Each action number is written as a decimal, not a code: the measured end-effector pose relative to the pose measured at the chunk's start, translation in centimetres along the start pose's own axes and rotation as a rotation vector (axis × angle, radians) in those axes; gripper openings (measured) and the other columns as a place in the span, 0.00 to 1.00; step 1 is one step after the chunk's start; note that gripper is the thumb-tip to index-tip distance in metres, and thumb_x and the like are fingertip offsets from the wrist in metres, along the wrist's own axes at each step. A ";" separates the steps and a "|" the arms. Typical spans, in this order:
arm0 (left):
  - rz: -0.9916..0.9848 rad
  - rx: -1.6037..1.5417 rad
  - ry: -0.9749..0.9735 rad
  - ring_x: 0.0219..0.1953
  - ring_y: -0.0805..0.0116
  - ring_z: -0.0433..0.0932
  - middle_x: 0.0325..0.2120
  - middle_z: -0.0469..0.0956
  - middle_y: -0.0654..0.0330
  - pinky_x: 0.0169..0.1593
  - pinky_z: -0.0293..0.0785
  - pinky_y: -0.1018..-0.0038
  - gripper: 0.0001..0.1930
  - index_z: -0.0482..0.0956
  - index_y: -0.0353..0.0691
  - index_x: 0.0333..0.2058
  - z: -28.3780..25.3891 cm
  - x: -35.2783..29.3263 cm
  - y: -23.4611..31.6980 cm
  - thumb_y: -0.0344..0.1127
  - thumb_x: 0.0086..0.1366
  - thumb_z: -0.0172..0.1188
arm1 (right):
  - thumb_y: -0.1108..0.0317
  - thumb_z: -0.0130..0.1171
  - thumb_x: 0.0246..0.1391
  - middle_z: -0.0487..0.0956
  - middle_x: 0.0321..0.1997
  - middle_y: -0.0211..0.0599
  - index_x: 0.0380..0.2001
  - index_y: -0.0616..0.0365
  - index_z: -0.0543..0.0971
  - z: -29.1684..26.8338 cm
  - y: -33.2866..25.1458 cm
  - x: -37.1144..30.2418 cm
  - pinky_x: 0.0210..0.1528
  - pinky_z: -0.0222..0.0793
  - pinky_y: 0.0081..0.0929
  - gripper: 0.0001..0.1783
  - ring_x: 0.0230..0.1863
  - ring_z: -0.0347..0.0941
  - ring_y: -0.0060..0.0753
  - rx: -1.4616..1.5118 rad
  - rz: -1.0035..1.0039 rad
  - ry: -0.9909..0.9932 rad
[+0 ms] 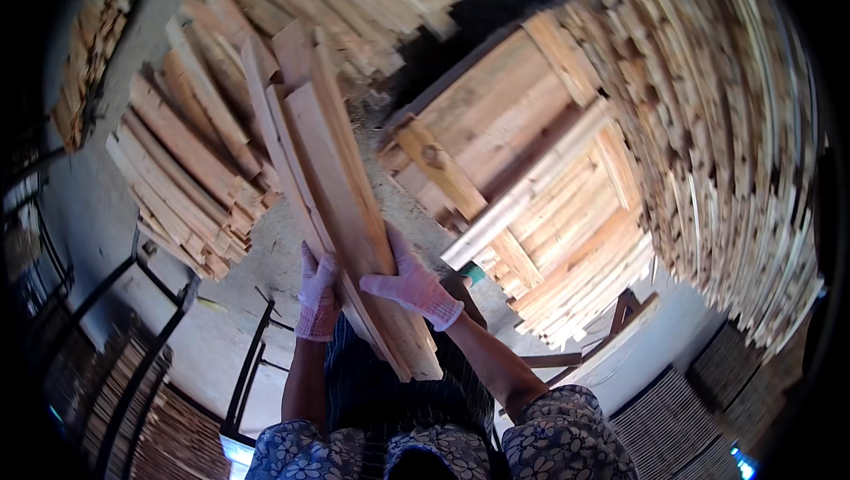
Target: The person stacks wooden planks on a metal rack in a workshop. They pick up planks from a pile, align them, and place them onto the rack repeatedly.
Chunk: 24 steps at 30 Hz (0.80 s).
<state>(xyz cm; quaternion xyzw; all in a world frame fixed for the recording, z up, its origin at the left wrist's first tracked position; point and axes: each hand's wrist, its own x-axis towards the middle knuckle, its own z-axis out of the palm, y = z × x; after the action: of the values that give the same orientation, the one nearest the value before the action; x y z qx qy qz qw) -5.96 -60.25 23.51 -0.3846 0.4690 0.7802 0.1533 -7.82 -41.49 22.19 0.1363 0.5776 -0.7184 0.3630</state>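
A bundle of long, pale wooden planks [329, 174] lies between my two gloved hands, pointing away from my body. My left hand [318, 292], in a light pink knit glove, is closed on the bundle's left side near its close end. On the right edge, my right hand [414, 282] grips the same planks, its thumb laid across the top face. The fingers under the wood are hidden. Beyond the bundle's far end, loose planks [195, 117] are spread in a pile on the floor.
To the right stand stacked wooden panels with cross battens [505, 117] and a tall stack of thin boards [708, 143]. More boards [354, 2] lie at the back. Black metal frames [133, 303] are on the left. A wooden stand [611, 338] sits at the lower right.
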 end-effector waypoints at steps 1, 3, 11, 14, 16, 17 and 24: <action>-0.017 0.075 -0.106 0.61 0.58 0.70 0.61 0.67 0.52 0.61 0.72 0.62 0.48 0.47 0.39 0.72 2.3 -0.3 -0.2 0.47 0.62 0.68 | 0.66 0.73 0.49 0.65 0.69 0.38 0.76 0.54 0.48 -1.4 -0.5 -2.2 0.68 0.61 0.31 0.58 0.68 0.62 0.33 0.074 0.009 0.056; -0.041 0.226 -0.294 0.58 0.61 0.71 0.60 0.68 0.52 0.61 0.69 0.67 0.49 0.50 0.37 0.71 6.9 -0.4 -0.6 0.48 0.60 0.70 | 0.68 0.71 0.50 0.66 0.68 0.37 0.76 0.51 0.48 -3.4 -2.2 -6.9 0.68 0.61 0.31 0.56 0.68 0.62 0.33 0.292 -0.059 0.222; -0.011 1.005 -0.702 0.62 0.55 0.70 0.60 0.69 0.46 0.63 0.68 0.63 0.44 0.58 0.37 0.67 25.4 0.9 -11.4 0.51 0.60 0.70 | 0.65 0.66 0.57 0.75 0.60 0.45 0.71 0.60 0.56 -14.4 0.6 -17.9 0.60 0.71 0.36 0.44 0.59 0.72 0.37 0.609 -0.210 0.844; 0.161 1.293 -0.597 0.62 0.46 0.70 0.60 0.67 0.44 0.61 0.70 0.57 0.44 0.59 0.38 0.64 27.9 3.2 -18.3 0.55 0.57 0.71 | 0.57 0.71 0.52 0.68 0.65 0.55 0.68 0.63 0.64 -22.4 9.4 -14.9 0.68 0.59 0.42 0.45 0.67 0.63 0.50 0.168 0.060 1.247; 0.237 1.541 -0.521 0.61 0.41 0.69 0.60 0.65 0.43 0.60 0.71 0.54 0.44 0.59 0.38 0.62 30.3 0.9 -20.0 0.57 0.56 0.70 | 0.53 0.73 0.49 0.60 0.71 0.59 0.71 0.63 0.58 -24.9 13.7 -16.3 0.71 0.55 0.42 0.53 0.72 0.56 0.55 0.133 -0.028 1.255; 0.269 1.616 -0.509 0.60 0.40 0.70 0.58 0.65 0.42 0.59 0.72 0.53 0.44 0.58 0.38 0.61 31.0 0.1 -19.8 0.57 0.56 0.69 | 0.53 0.74 0.49 0.58 0.72 0.59 0.72 0.61 0.55 -24.8 14.5 -16.8 0.71 0.55 0.42 0.55 0.72 0.56 0.57 0.069 -0.040 1.346; 0.398 1.465 -0.567 0.52 0.55 0.76 0.51 0.74 0.45 0.56 0.73 0.61 0.40 0.60 0.34 0.61 27.6 5.1 -19.0 0.43 0.57 0.73 | 0.66 0.69 0.54 0.59 0.72 0.52 0.77 0.49 0.44 -23.5 8.8 -14.8 0.67 0.63 0.37 0.56 0.66 0.65 0.47 0.029 0.152 1.339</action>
<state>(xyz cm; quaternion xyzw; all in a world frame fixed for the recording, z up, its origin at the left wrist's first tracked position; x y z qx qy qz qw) -10.45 -27.66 15.35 0.1165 0.8637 0.3555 0.3377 3.26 -14.89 17.89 0.5976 0.6569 -0.4590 -0.0258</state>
